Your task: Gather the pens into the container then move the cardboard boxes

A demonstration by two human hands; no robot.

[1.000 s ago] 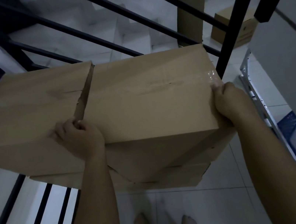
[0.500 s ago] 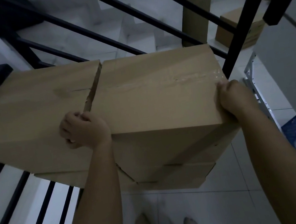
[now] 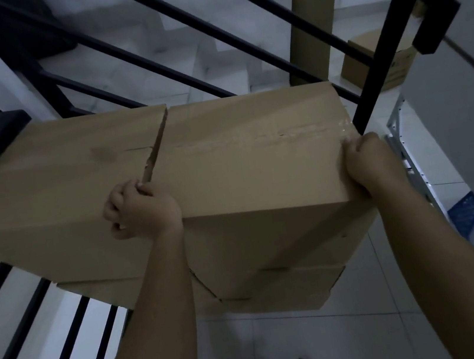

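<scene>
I carry a stack of brown cardboard boxes in front of me. The right top box point(image 3: 256, 151) has a taped seam across its lid. A second top box point(image 3: 54, 189) lies beside it on the left. A lower box point(image 3: 281, 290) shows beneath them. My left hand point(image 3: 141, 208) grips the edge in the gap between the two top boxes. My right hand point(image 3: 369, 161) clasps the right near corner of the taped box. No pens or container show.
A black stair railing point(image 3: 370, 90) crosses ahead and on the left point(image 3: 14, 332). White steps descend beyond it. A tall cardboard piece point(image 3: 313, 21) and another box point(image 3: 378, 60) stand below. A metal rack point(image 3: 406, 158) and white wall are on the right. White tiled floor point(image 3: 333, 347) lies underfoot.
The boxes and both hands have shifted slightly right and up in the view. My left hand has curled tighter on the edge between the top boxes.
</scene>
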